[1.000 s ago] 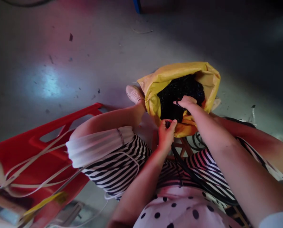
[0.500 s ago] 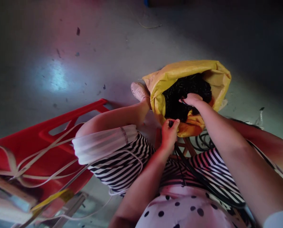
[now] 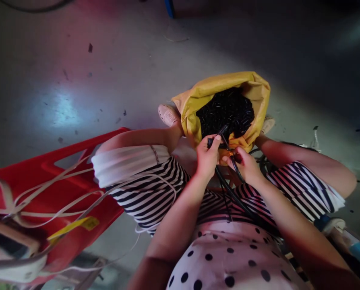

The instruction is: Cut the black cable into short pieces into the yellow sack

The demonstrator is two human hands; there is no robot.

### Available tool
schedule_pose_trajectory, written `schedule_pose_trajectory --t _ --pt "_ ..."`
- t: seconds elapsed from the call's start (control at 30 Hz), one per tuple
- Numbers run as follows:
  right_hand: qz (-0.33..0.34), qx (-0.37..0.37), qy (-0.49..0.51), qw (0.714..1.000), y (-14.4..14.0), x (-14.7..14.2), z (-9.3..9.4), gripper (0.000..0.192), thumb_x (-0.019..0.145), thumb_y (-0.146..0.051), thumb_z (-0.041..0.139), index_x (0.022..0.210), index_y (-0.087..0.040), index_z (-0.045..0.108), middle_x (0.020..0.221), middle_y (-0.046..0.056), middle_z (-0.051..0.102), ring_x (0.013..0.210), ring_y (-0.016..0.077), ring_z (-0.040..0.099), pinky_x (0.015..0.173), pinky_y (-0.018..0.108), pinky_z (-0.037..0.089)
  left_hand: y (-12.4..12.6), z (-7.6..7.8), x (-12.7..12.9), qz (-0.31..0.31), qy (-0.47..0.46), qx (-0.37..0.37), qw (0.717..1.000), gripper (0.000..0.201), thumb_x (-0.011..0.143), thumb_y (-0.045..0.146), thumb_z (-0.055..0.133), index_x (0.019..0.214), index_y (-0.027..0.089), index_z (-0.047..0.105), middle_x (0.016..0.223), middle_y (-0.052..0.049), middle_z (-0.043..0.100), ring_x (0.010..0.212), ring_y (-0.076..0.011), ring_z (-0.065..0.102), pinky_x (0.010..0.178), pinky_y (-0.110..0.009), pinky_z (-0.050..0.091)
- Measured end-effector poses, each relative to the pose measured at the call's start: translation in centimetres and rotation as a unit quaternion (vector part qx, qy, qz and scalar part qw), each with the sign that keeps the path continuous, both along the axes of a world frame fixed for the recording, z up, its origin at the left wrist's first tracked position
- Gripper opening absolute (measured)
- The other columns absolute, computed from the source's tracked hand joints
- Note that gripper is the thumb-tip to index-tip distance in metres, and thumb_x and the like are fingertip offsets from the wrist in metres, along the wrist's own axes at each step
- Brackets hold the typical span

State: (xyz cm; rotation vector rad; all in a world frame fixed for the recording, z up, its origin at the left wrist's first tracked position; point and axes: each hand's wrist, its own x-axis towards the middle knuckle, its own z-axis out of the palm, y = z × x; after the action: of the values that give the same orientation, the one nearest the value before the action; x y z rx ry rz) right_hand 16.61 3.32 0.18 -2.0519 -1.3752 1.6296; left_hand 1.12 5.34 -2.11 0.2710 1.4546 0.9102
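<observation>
My left hand [image 3: 208,155] is closed round a black ridged tube [image 3: 224,129], whose end points toward the sack's mouth. Close beside it, my right hand [image 3: 245,165] is closed on a slim dark scissors-like tool [image 3: 235,164] with a curved black handle. The tool's thin front part reaches across to the tube by my left fingers; its exact kind is hard to make out. Just beyond both hands a yellow sack [image 3: 265,96] gapes open between the legs. Many short black pieces [image 3: 228,106] lie inside it.
Left of the legs lies a red plastic chair [image 3: 77,193] draped with pale straps [image 3: 47,189]. Black tubing [image 3: 231,193] runs over the lap. Behind the right calf are dark coils [image 3: 263,161]. Small scraps [image 3: 90,48] dot the grey floor [image 3: 131,60].
My right hand has come back out of the sack and moved toward me, beside my left hand. The ridged tube now shows in my left hand. The view has shifted slightly.
</observation>
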Motion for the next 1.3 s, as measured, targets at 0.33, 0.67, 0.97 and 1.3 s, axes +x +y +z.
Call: schedule_pose_trajectory --t 0.33,0.67,0.97,1.3 --pt "0.003 -0.036 0.076 0.996 0.1 2.4 -1.0 0.059 0.085 -0.080 0.084 0.101 -0.025 0.068 0.093 0.003 0.072 0.085 0.0239 0.067 0.074 0.036 0.054 -0.3 -1.2 -1.7 -0.192 0.173 0.151 0.954 0.002 0.100 0.020 0.072 0.100 0.020 0.075 0.091 -0.003 0.079 0.086 -0.0180 0.072 0.081 -0.027 0.053" --pt "0.015 -0.051 0.025 0.998 -1.1 1.9 -3.6 0.073 0.077 -0.097 0.078 0.085 -0.025 0.062 0.068 0.001 0.058 0.064 0.0220 0.059 0.054 0.032 0.042 -0.6 -5.1 -0.4 -0.219 0.176 0.031 0.959 0.008 0.100 0.017 0.072 0.093 0.020 0.072 0.085 -0.003 0.076 0.085 -0.0200 0.071 0.082 -0.029 0.050" --pt "0.028 -0.073 0.013 0.997 -1.1 2.1 -4.6 0.074 0.073 -0.097 0.080 0.076 -0.027 0.057 0.058 -0.001 0.057 0.055 0.0200 0.055 0.051 0.032 0.036 -1.2 -5.7 0.2 -0.137 0.096 -0.061 0.984 0.003 0.099 0.021 0.072 0.096 0.019 0.073 0.082 -0.001 0.073 0.074 -0.0154 0.066 0.073 -0.024 0.051" --pt "0.017 -0.097 0.064 0.993 -0.1 2.2 -4.4 0.072 0.072 -0.095 0.083 0.082 -0.028 0.059 0.057 -0.004 0.050 0.050 0.0184 0.050 0.049 0.032 0.037 -0.2 -4.2 0.1 -0.091 0.045 -0.108 0.989 0.011 0.101 0.028 0.071 0.102 0.018 0.071 0.085 0.001 0.070 0.051 -0.0079 0.045 0.048 -0.020 0.036"
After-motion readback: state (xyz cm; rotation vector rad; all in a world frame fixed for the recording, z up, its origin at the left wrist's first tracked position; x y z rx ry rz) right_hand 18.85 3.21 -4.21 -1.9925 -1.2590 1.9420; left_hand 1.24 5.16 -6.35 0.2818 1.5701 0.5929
